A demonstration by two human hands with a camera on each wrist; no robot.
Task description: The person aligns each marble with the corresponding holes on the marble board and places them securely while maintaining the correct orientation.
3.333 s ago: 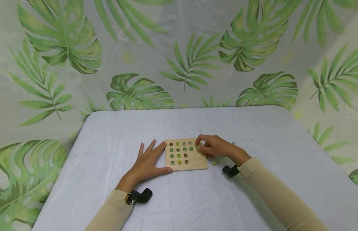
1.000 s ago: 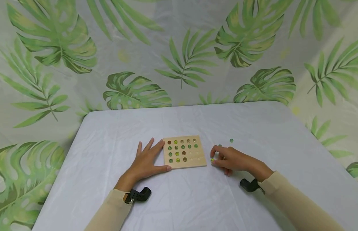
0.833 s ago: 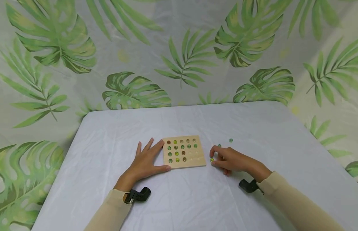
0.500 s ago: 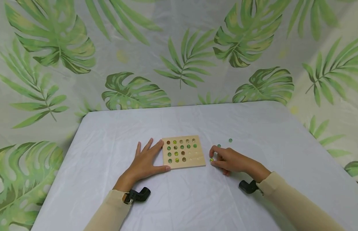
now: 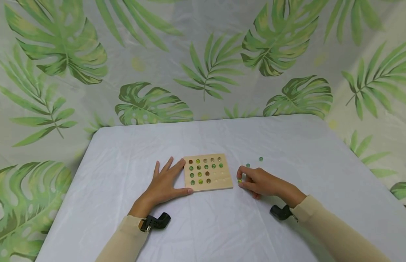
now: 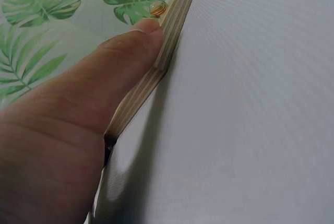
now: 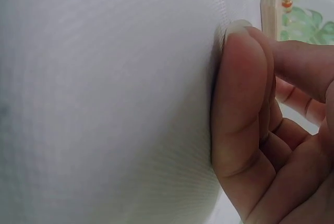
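A light wooden board [image 5: 222, 181] with rows of round hollows lies flat on the table, many of them filled with glass marbles. My left hand [image 5: 163, 187] rests at its left side with fingers spread, a fingertip at the upper left corner and the thumb at the lower left. In the left wrist view the thumb [image 6: 120, 59] presses on the board's edge near an amber-streaked marble [image 6: 158, 8]. Right of the board, my right hand [image 5: 262, 181] pinches a yellow-green marble [image 5: 240, 181] between thumb and index finger, low at the cloth. The right wrist view hides that marble behind the fingers [image 7: 240, 88].
Two loose green marbles lie beyond my right hand, a nearer marble [image 5: 248, 165] and a farther marble [image 5: 261, 159]. A white cloth [image 5: 203, 225] covers the table. Leaf-printed fabric [image 5: 209, 72] hangs behind its back edge.
My right hand has moved from the board's right side to the yellow-green marble on the cloth. A green marble now sits at the second row's right end. My left hand stays put.
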